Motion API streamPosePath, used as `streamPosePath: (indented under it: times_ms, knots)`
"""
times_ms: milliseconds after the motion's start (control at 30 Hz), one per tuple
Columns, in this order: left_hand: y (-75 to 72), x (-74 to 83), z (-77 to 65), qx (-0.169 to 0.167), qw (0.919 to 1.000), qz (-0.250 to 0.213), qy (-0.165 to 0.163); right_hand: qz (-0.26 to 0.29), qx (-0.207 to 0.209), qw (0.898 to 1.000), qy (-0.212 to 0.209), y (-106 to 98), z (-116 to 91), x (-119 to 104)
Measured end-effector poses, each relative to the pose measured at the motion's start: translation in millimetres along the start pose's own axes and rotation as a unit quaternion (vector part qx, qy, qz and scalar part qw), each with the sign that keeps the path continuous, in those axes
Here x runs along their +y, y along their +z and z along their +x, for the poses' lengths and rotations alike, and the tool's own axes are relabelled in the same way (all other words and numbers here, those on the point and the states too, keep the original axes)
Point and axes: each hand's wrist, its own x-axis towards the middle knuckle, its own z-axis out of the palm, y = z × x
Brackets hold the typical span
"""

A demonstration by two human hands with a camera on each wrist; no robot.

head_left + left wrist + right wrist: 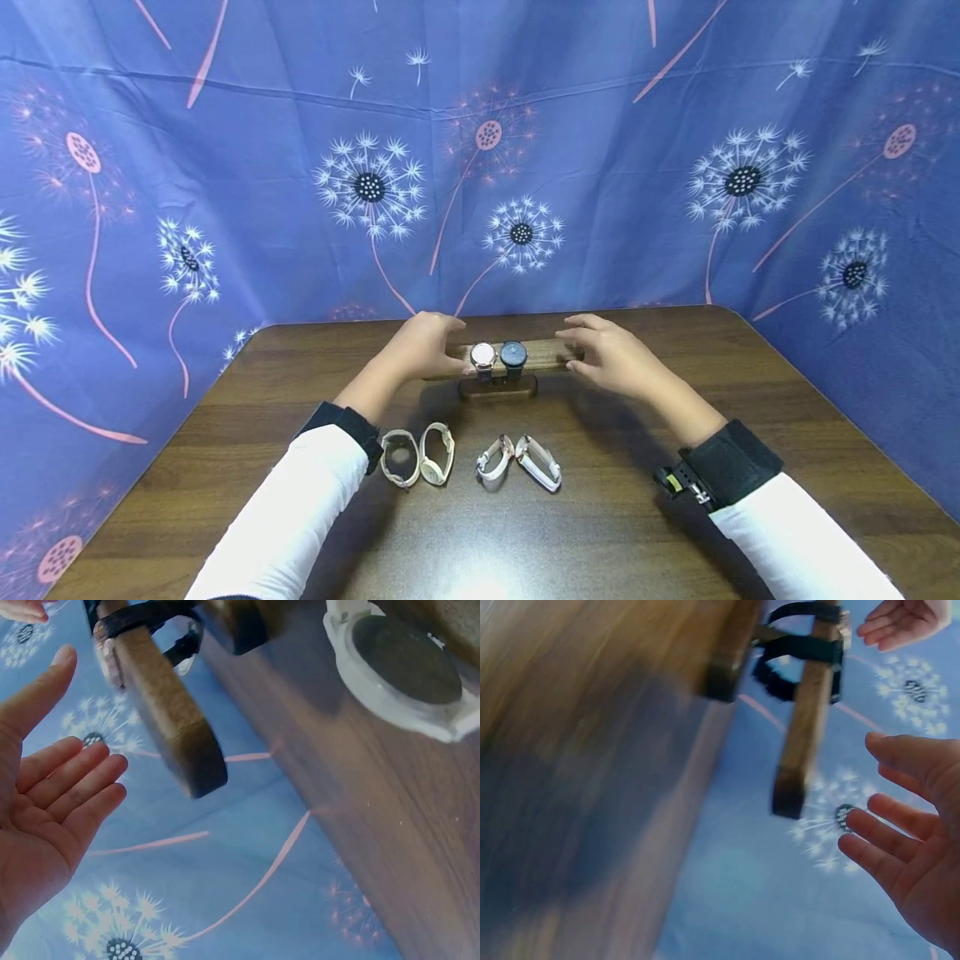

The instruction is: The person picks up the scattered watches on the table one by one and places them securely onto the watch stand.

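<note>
A wooden watch stand stands toward the back of the table, its crossbar (543,355) raised over a dark base (498,387). Strapped round the bar side by side are a watch with a pale dial (483,356) and a watch with a dark dial (513,355). My left hand (423,346) is by the bar's left end, fingers loosely extended; the left wrist view shows a gap between the palm (45,832) and the bar (176,735). At the other end is my right hand (611,354), fingers spread and holding nothing, also apart from the bar in the right wrist view.
Nearer on the wooden table (600,533), two pale-strapped watches (400,458) (437,455) lie at left. Two white-strapped watches (495,460) (539,464) lie close to the middle. Behind the table hangs a blue dandelion-print cloth (600,150).
</note>
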Motion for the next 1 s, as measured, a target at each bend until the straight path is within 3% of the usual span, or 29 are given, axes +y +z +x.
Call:
streamPosePath:
  times_ms: [233,400,767,1000]
  knots:
    - [-8.8,0.8,-13.8,0.034,0.9993,-0.016,0.007,0.032,0.033,0.999,-0.009,-7.9,-7.7,-18.7]
    - [-10.1,2.9,-25.7,0.058,0.9979,-0.03,0.004,0.04,0.026,0.999,-0.024,-8.1,-13.1,-29.6]
    - [3.0,12.8,-57.6,0.108,0.9901,-0.09,0.002,0.059,-0.037,0.997,-0.028,2.7,-23.9,-44.9]
    - [12.9,15.4,-62.6,0.102,0.989,-0.106,0.006,0.072,-0.132,0.988,-0.02,19.7,-24.4,-50.6]
